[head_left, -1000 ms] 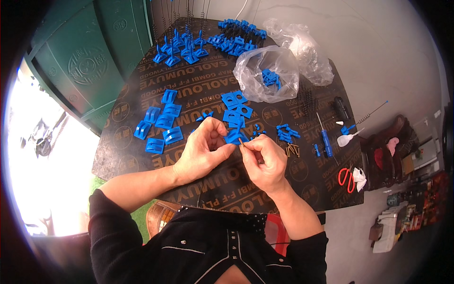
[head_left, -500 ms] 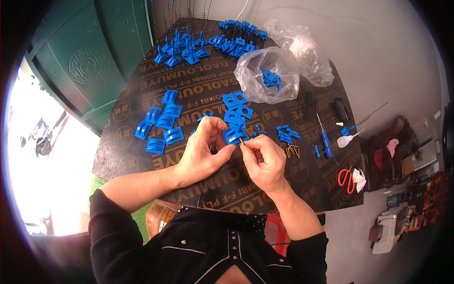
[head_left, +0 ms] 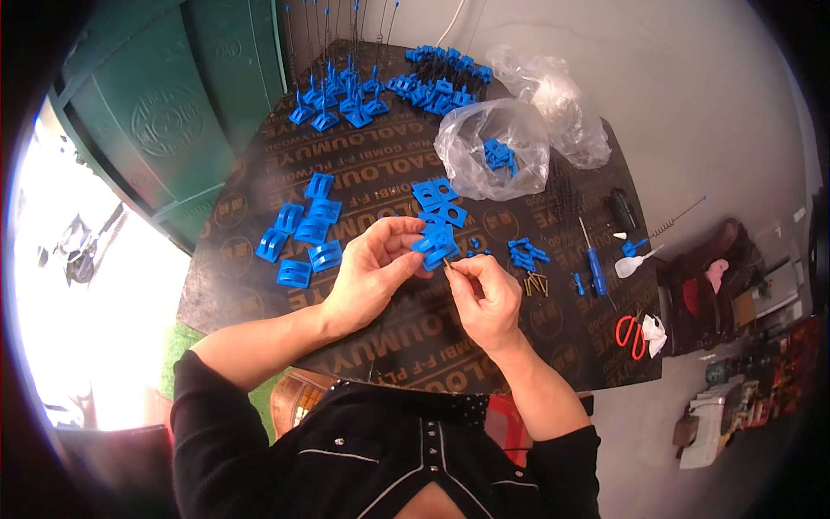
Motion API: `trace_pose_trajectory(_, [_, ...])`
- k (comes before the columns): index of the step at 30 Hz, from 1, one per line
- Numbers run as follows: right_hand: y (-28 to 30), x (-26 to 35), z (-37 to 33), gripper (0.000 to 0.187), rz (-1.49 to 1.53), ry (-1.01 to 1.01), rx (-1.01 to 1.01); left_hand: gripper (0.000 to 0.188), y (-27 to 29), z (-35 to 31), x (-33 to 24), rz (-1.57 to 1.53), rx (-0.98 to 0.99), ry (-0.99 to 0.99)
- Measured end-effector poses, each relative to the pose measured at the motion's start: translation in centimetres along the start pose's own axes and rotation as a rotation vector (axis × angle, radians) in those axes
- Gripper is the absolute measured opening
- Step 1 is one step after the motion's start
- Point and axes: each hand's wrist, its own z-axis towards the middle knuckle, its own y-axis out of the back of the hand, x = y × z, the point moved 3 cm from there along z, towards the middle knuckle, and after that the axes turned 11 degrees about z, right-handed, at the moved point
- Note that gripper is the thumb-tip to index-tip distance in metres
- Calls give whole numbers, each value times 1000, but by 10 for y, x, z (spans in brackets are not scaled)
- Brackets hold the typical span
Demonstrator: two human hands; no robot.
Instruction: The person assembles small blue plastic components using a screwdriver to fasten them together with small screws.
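Between the thumb and fingers of my left hand [head_left: 367, 272] is a blue plastic arched piece [head_left: 441, 253], held above the table. My right hand [head_left: 486, 303] pinches a thin brass-coloured pin [head_left: 446, 262], its end at the near edge of the piece. Whether the pin sits in a hole cannot be made out. Just beyond lie flat blue square plates with round holes [head_left: 450, 214], partly behind the held piece. Left of my left hand are several loose arched blue pieces [head_left: 311, 230].
Spring-stemmed blue stands [head_left: 324, 119] and a blue pile [head_left: 437, 91] occupy the far side. Nearby is a clear plastic bag [head_left: 462, 164]. To the right lie small blue parts [head_left: 524, 256], brass pins [head_left: 537, 283], a screwdriver [head_left: 596, 271], red-handled scissors [head_left: 638, 339] and a white bottle [head_left: 628, 265].
The blue piece has tilted in my left hand, so its arched side shows differently. My right hand keeps the pin at its edge. The whole view has shifted slightly.
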Motion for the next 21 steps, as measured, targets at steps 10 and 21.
trace_pose_trajectory(10, [4,-4,2,8,-8,-5,23,32,3,4,9,-141,-3,168])
trace_pose_trajectory(21, [2,-7,1,6,52,-87,44,25,3,3,8,-152,77,137])
